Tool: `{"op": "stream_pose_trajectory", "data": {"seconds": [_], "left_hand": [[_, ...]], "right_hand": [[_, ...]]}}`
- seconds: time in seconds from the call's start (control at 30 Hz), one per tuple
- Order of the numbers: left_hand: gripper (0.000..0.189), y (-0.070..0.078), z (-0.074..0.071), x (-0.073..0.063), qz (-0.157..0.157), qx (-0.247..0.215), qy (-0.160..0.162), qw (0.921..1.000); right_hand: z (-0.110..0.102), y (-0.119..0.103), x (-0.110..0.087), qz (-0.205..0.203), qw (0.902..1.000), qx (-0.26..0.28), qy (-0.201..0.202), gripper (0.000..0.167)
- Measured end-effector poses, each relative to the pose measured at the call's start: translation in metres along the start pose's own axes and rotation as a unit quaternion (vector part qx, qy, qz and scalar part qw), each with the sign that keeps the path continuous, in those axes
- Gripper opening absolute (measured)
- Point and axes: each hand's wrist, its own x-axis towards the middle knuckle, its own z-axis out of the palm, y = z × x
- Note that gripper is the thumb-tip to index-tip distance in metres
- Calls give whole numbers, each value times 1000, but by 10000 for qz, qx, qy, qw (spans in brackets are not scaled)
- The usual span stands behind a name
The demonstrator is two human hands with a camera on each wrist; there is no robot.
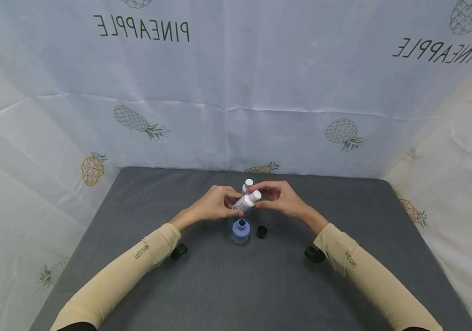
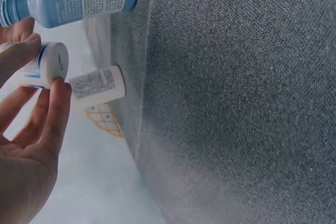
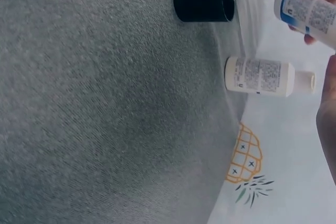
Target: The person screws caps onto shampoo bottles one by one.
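Observation:
Above the table my left hand (image 1: 218, 202) holds a small white bottle (image 1: 244, 202) low on its body, thumb and fingers around it. The bottle leans with its white cap up toward the right. My right hand (image 1: 279, 197) has its thumb and index finger on either side of that cap. Just below them a blue bottle (image 1: 241, 232) stands uncapped, its threaded neck bare. A black cap (image 1: 261, 231) lies right beside it. Behind the hands a second white bottle (image 3: 257, 76) stands upright with its cap on, partly hidden by fingers in the head view.
A dark grey cloth covers the table (image 1: 236, 289). White curtains (image 1: 227, 138) printed with pineapples hang behind it and at both sides. Small black devices are strapped under the wrists, below the beige sleeves (image 1: 124, 271).

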Motion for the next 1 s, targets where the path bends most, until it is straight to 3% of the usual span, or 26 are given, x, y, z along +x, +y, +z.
{"op": "stream_pose_trajectory", "data": {"seconds": [0.27, 0.63, 1.0], "left_hand": [[47, 0, -2, -1, 16, -8, 40, 10000], [46, 3, 0, 0, 28, 80, 56, 9999], [45, 3, 1, 1, 55, 113, 83, 9999]], "right_hand": [[2, -2, 3, -70, 9990, -424, 157, 38], [18, 2, 2, 274, 9901, -649, 1214, 28], [25, 3, 3, 343, 9833, -747, 1621, 26]]}}
